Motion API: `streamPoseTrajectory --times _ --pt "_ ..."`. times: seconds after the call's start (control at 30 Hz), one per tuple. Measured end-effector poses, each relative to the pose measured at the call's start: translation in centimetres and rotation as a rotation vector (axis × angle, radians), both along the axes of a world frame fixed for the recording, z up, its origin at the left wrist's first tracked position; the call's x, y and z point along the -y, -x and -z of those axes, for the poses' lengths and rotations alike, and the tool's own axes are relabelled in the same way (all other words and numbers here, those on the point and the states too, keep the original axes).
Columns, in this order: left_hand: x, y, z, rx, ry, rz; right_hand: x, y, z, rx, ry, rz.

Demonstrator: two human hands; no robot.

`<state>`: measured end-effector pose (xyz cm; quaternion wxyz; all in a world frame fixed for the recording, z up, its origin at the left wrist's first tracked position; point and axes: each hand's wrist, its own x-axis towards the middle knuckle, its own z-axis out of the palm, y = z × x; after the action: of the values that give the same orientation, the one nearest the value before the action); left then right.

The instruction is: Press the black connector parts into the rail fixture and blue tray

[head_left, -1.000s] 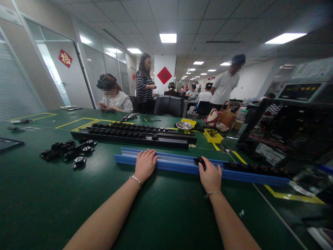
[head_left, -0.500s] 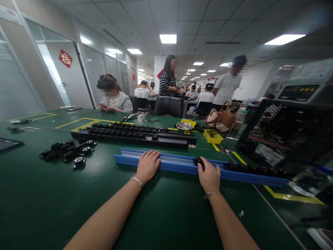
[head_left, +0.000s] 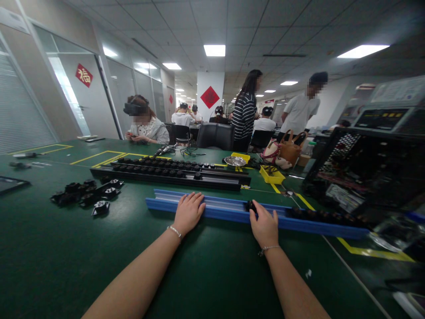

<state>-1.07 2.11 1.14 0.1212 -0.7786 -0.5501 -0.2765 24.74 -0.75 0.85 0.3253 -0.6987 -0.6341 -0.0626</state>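
Observation:
A long blue rail [head_left: 229,213] with a channel along its top lies across the green table in front of me. My left hand [head_left: 189,212] rests over its left part, fingers stretched out flat across the channel. Farther right, my right hand [head_left: 264,222] has its fingers closed on a small black component [head_left: 248,205] sitting in the channel. Its underside is hidden by the rail wall and my fingers. More black components [head_left: 318,215] fill the rail's right end in a row.
Behind the blue rail lie black rails [head_left: 212,180] carrying rows of black components. Loose black components [head_left: 75,190] are piled at left. A metal bowl [head_left: 235,161], a yellow tray [head_left: 271,174] and an open computer case [head_left: 345,173] stand beyond. Several people are farther back.
My right hand has slid slightly left along the rail with the black component. My left hand has stayed put. In the background, two standing people have shifted right.

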Motion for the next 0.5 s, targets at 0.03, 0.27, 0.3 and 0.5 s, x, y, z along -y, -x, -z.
streamPoseTrajectory --times 0.03,0.27,0.3,0.5 --pt "0.01 -0.01 0.00 0.001 -0.001 0.000 -0.01 0.00 0.02 0.001 -0.003 -0.002" --pt "-0.05 0.00 0.13 0.004 -0.013 0.005 0.04 0.07 0.00 0.006 0.002 -0.016" --pt "-0.05 -0.01 0.12 0.004 -0.011 0.006 0.06 0.09 -0.01 0.006 0.003 -0.016" --pt "-0.05 -0.03 0.11 0.007 -0.005 0.001 0.20 0.21 -0.21 0.008 0.010 -0.027"
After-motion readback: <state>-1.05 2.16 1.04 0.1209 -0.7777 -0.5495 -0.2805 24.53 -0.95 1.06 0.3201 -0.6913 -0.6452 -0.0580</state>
